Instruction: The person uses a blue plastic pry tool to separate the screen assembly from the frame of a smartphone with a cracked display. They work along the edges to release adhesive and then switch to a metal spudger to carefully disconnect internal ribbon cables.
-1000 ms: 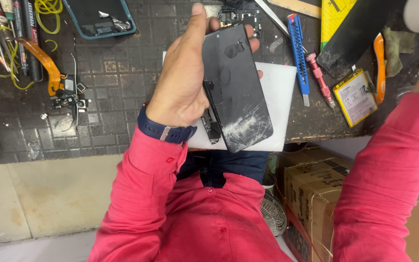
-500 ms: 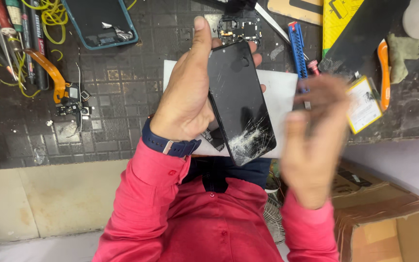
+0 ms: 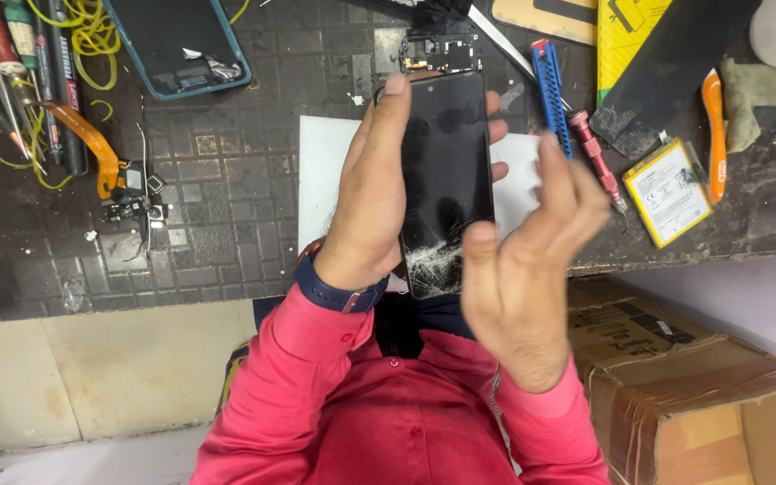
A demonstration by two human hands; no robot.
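— Two hands are up now over the tabletop [image 3: 226, 207]. The left hand [image 3: 372, 193] has kept its hold on the black phone [image 3: 446, 171] for the whole second, though the phone has gone from tilted to nearly upright. The right hand [image 3: 527, 269] is the newcomer: a second ago only its red sleeve showed at the edge, half a second ago it was a blur coming in.

— How do the fingers sit?

— Left fingers [image 3: 392, 117] are closed round the phone, thumb side along its left edge and fingertips showing past its right edge. Right fingers [image 3: 577, 184] are spread and loosely curled, holding nothing. They stand just right of the phone's lower right edge; whether the nearest one touches the glass I can't quite tell.

— So what does the change amount to?

— My reading is that the free hand has been brought alongside the phone, so both hands can work on it together.

— And the phone itself?

— A flat, glossy, dark slab held above a white sheet [image 3: 325, 171]. White cracks spider across its lower end, nearest the left wrist, which wears a dark blue strap [image 3: 334, 292].

— Around it?

— Beyond the left fingertips lies a small dark circuit board [image 3: 437, 52]. Past the right fingertips are a blue ridged plastic tool [image 3: 550, 94], a red-handled screwdriver [image 3: 590, 153], a yellow-edged flat battery [image 3: 666, 190] and an orange pry tool [image 3: 714, 130]. Far off the left knuckles, a teal-rimmed phone case [image 3: 177, 45] rests on the dark, grid-textured mat. Below the right wrist sits a taped cardboard box [image 3: 693, 386].
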